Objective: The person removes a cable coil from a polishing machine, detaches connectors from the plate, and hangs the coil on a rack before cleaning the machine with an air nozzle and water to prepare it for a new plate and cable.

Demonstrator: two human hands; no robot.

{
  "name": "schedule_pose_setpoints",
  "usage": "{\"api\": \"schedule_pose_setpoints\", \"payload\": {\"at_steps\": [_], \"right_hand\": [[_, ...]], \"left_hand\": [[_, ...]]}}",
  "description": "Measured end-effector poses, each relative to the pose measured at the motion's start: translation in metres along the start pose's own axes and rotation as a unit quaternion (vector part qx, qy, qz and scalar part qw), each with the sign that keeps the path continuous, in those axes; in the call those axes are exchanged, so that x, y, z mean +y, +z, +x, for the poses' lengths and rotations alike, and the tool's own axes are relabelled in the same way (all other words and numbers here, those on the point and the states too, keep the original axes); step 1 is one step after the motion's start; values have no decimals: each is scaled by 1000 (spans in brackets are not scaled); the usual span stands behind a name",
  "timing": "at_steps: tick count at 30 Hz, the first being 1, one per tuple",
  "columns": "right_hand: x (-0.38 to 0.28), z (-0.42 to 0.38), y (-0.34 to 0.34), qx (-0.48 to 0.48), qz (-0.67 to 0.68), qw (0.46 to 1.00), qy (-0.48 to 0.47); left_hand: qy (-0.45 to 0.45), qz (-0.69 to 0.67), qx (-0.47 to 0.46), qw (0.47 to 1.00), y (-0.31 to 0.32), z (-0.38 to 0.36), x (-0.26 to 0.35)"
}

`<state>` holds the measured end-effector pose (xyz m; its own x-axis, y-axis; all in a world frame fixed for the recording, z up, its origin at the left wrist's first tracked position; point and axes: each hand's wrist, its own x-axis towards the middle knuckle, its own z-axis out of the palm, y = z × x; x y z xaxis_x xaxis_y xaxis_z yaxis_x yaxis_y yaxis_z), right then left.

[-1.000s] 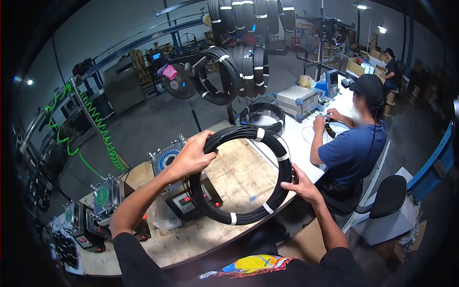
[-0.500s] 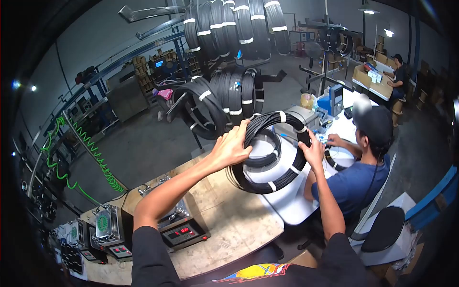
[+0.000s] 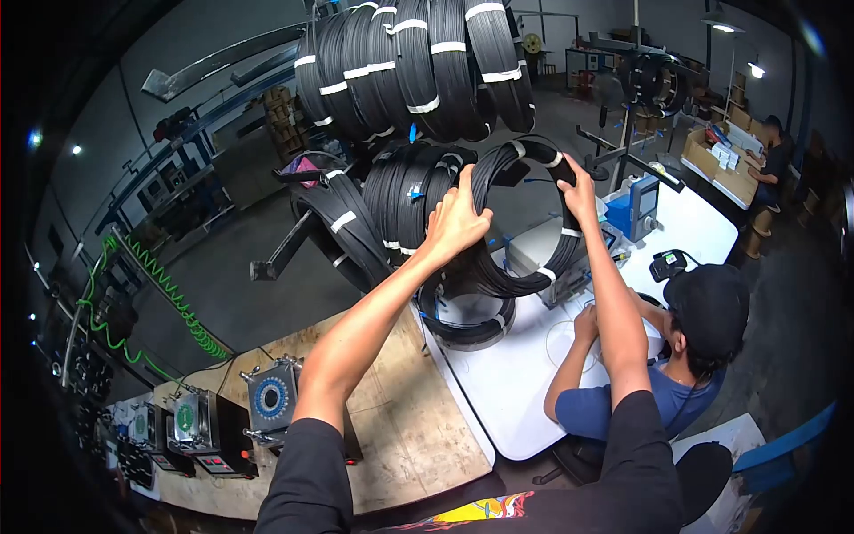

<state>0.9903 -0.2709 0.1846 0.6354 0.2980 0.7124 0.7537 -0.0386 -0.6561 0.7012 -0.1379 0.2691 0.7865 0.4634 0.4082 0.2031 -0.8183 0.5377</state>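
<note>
A ring-shaped coil of black cable [image 3: 535,283] with white ties is held up in front of the rack by both hands. My left hand [image 3: 457,218] is closed round its left side. At its upper right side, my right hand [image 3: 576,189] grips the same coil. Behind it hang several thick black coils [image 3: 391,182] on a rack arm, with a second row of coils [image 3: 436,62] above. Another black coil [image 3: 467,334] lies below on the white table [image 3: 534,392].
A co-worker in a blue shirt [image 3: 683,392] and black cap sits at the right of the white table. Devices with displays [image 3: 218,427] stand on the wooden table [image 3: 400,436]. A green coiled hose [image 3: 178,307] hangs at left. Another person [image 3: 772,156] sits far right.
Both hands have lifted the coil up and forward toward the rack, off the area above the table. The view has shifted closer to the hanging coils.
</note>
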Motion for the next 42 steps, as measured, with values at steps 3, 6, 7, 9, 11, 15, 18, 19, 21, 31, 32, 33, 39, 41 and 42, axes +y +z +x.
{"api": "schedule_pose_setpoints", "payload": {"at_steps": [3,6,7,9,11,15,18,19,21,31,32,33,39,41,42], "right_hand": [[17,28,24,-29,20,999,-27],[25,41,41,-104,38,994,19],[28,42,48,-125,65,990,4],[40,45,65,-152,48,987,-30],[69,44,92,-179,155,972,8],[87,38,120,-258,42,963,64],[136,31,179,-87,16,990,-110],[137,33,188,-93,26,989,-110],[128,39,197,-121,52,986,-104],[63,53,188,-167,73,979,-94],[60,53,187,-169,65,980,-82],[59,50,188,-151,67,984,-72],[113,47,214,-161,164,972,-54],[112,40,211,-143,150,974,-96],[105,37,208,-134,145,973,-118]], "left_hand": [[-26,32,47,998,7,13,-7],[25,83,130,988,22,15,-30],[41,105,153,982,26,12,-35],[49,128,176,975,29,6,-44],[54,146,191,969,31,1,-53],[51,164,183,968,30,-4,-53],[70,179,212,958,35,-1,-56],[75,191,213,955,38,-1,-58],[74,177,235,953,48,1,-61],[71,166,204,962,62,2,-56],[73,176,193,962,60,1,-56],[78,177,192,962,60,0,-55],[97,179,196,959,56,-2,-56],[97,173,189,962,54,-3,-56],[97,167,190,963,52,-4,-55]]}}
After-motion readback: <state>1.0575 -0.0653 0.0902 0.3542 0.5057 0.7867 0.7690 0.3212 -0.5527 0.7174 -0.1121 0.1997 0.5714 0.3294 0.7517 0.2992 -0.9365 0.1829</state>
